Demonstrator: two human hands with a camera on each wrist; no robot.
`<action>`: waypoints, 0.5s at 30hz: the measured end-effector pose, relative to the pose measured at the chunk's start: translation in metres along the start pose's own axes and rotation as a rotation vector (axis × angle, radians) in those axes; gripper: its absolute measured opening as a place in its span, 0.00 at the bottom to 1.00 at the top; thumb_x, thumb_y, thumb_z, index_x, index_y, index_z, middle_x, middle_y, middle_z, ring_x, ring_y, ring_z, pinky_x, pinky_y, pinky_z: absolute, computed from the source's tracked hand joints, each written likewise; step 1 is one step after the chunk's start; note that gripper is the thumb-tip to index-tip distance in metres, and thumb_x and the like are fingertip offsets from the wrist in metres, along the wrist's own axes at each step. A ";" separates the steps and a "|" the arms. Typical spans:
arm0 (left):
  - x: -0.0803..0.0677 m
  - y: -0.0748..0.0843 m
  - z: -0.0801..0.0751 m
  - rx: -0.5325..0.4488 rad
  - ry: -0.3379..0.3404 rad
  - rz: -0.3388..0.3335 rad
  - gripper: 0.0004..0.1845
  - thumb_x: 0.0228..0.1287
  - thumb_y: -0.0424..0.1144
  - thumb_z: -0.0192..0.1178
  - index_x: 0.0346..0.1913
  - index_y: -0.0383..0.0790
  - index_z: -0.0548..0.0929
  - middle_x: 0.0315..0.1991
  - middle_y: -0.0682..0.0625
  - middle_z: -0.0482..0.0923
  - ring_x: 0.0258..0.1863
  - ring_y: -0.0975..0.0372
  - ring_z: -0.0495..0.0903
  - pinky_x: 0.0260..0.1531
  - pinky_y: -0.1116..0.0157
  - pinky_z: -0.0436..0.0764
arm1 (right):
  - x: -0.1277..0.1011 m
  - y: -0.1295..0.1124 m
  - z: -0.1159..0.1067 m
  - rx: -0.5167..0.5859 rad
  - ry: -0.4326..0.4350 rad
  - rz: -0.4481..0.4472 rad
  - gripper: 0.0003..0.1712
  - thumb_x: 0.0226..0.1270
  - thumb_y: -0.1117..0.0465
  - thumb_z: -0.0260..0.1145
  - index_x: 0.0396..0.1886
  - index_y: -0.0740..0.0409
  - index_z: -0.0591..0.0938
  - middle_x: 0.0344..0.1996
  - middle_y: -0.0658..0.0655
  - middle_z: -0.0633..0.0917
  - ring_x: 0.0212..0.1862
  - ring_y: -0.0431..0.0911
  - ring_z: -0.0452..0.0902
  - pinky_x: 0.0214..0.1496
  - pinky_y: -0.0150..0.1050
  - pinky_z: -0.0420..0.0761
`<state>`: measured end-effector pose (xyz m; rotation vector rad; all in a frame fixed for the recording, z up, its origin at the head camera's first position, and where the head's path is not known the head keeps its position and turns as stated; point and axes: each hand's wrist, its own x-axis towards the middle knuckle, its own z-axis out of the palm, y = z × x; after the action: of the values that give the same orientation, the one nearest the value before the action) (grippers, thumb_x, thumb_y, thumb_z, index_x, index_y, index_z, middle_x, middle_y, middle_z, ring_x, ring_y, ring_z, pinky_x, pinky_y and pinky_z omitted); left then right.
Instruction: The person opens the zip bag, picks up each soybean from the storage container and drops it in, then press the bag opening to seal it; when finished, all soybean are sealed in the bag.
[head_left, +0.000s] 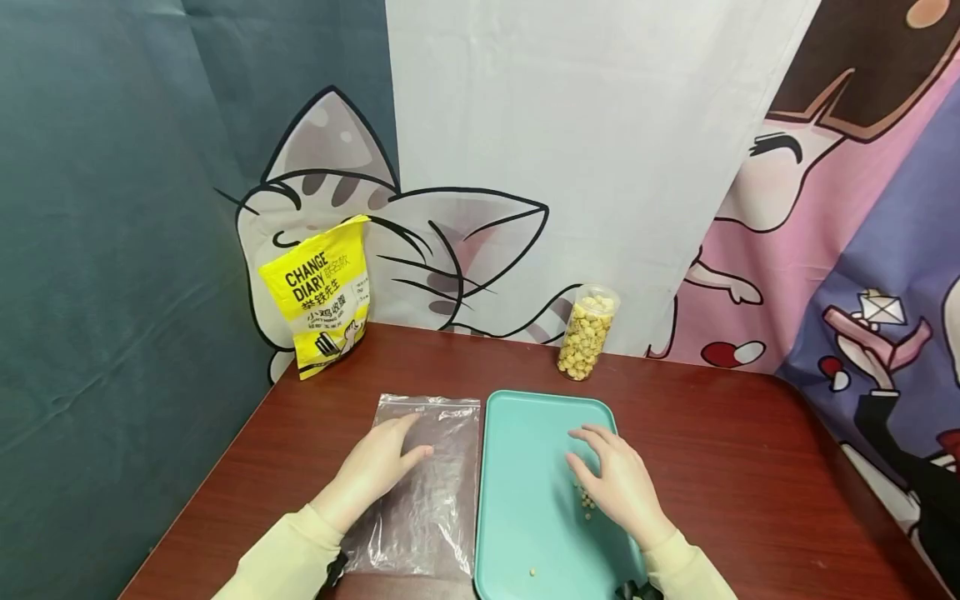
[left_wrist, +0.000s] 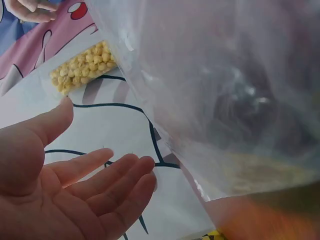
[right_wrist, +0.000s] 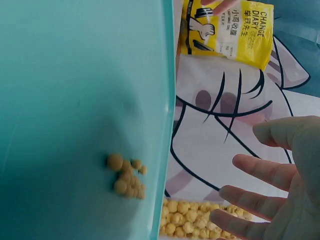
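Resting flat: left hand (head_left: 378, 467) on crinkly clear bag (head_left: 435, 500).

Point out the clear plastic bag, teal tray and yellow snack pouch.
clear plastic bag (head_left: 438, 500), head view, middle of its flat body.
teal tray (head_left: 525, 433), head view, bare floor near the top.
yellow snack pouch (head_left: 318, 292), head view, printed front.

Near end of the teal tray (head_left: 525, 433) cut off at the bottom edge below the right hand (head_left: 618, 483), pellets (head_left: 587, 500) partly hidden under that palm, small print on the yellow bag (head_left: 321, 293) beyond the left hand (head_left: 378, 467) unreadable
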<state>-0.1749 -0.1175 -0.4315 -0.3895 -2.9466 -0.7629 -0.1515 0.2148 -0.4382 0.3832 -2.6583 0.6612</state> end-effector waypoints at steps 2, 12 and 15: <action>0.002 0.000 0.001 0.009 -0.009 -0.005 0.28 0.58 0.47 0.64 0.57 0.32 0.76 0.53 0.39 0.78 0.55 0.48 0.76 0.54 0.52 0.73 | 0.003 -0.004 0.002 0.011 -0.007 0.017 0.17 0.57 0.57 0.69 0.47 0.53 0.84 0.48 0.56 0.83 0.51 0.52 0.79 0.50 0.53 0.75; 0.021 0.004 0.006 0.040 -0.031 0.013 0.22 0.59 0.45 0.64 0.50 0.31 0.81 0.46 0.40 0.82 0.50 0.49 0.80 0.50 0.53 0.76 | 0.014 -0.022 0.018 0.129 -0.041 0.065 0.14 0.59 0.60 0.68 0.46 0.55 0.84 0.36 0.51 0.84 0.37 0.44 0.79 0.38 0.40 0.77; 0.025 0.002 0.009 0.023 -0.035 0.006 0.21 0.59 0.44 0.64 0.49 0.31 0.82 0.44 0.41 0.83 0.47 0.50 0.81 0.46 0.53 0.78 | 0.018 -0.024 0.024 0.163 -0.039 0.062 0.12 0.58 0.63 0.68 0.43 0.58 0.85 0.28 0.48 0.82 0.30 0.41 0.76 0.34 0.35 0.76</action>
<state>-0.1990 -0.1064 -0.4349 -0.4138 -2.9827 -0.7290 -0.1663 0.1791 -0.4411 0.3628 -2.6702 0.9023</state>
